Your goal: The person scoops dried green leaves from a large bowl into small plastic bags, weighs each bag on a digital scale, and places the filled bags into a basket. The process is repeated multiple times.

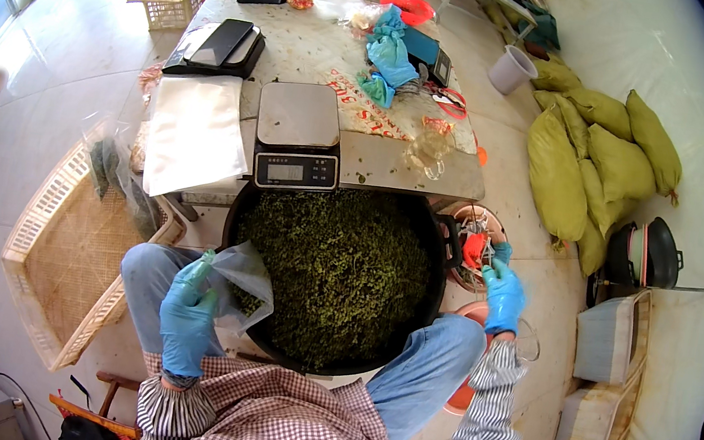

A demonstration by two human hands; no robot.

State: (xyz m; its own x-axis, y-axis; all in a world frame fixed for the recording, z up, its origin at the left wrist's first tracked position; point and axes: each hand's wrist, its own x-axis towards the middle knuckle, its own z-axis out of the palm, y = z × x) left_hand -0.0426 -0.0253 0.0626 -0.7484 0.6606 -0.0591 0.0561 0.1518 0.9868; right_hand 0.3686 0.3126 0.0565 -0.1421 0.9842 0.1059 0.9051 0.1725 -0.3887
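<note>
My left hand [186,323], in a blue glove, pinches the edge of a clear plastic bag [251,296] over the left rim of a wide black tub. Dried dark-green leaves [334,277] fill the tub [336,369], which sits between my knees. My right hand [502,299], also gloved in blue, is off to the right, beside a round container [482,212] with a red piece and white strips in it. Its fingers are drawn together; what they hold, if anything, is too small to make out. A digital scale [300,126] stands just beyond the tub.
Flat clear bags [196,133] lie left of the scale on the table [415,161]. Filled bags [118,171] rest in a cream crate [59,349] at left. Another scale [218,50], a glass jug [429,150] and yellow-green sacks [558,178] are farther off.
</note>
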